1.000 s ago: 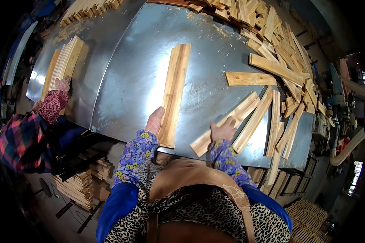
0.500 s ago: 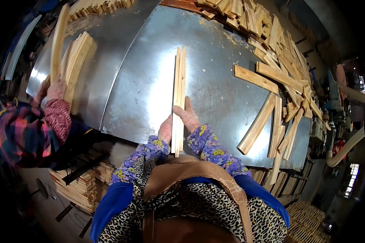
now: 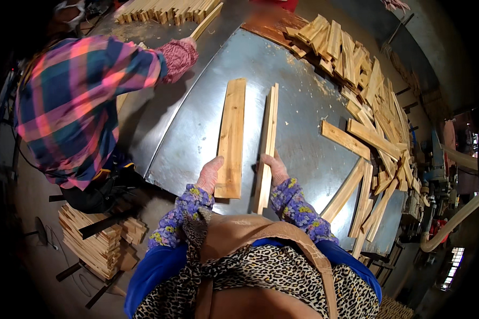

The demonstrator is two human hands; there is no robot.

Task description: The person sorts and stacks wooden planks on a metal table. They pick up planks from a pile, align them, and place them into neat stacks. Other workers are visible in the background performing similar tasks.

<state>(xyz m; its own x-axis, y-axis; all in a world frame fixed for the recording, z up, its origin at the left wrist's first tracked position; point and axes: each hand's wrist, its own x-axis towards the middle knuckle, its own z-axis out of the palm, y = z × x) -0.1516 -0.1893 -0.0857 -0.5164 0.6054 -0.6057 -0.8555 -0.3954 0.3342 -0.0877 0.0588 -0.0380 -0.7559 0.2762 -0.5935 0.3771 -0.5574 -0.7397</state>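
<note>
My left hand (image 3: 211,174) is closed on the left edge of a pale wooden board (image 3: 231,138), whose broad, knotted face is turned up. To its right, my right hand (image 3: 275,168) grips wooden boards (image 3: 270,133) standing on edge, seemingly two pressed together. A gap parts the left board from those on the right. All of them are over the grey metal tabletop (image 3: 298,106), near its front edge. My left fingertips are partly hidden by the board.
A loose pile of boards (image 3: 351,58) runs along the far right, with several strewn near the right edge. At left a co-worker in a plaid shirt (image 3: 85,106) leans over the table, a hand at a wooden strip (image 3: 206,22). Stacked boards (image 3: 93,242) stand low at left.
The boards held together between my hands are now apart; the left one shows its broad face. The co-worker has leaned forward and reached across the table toward the far boards.
</note>
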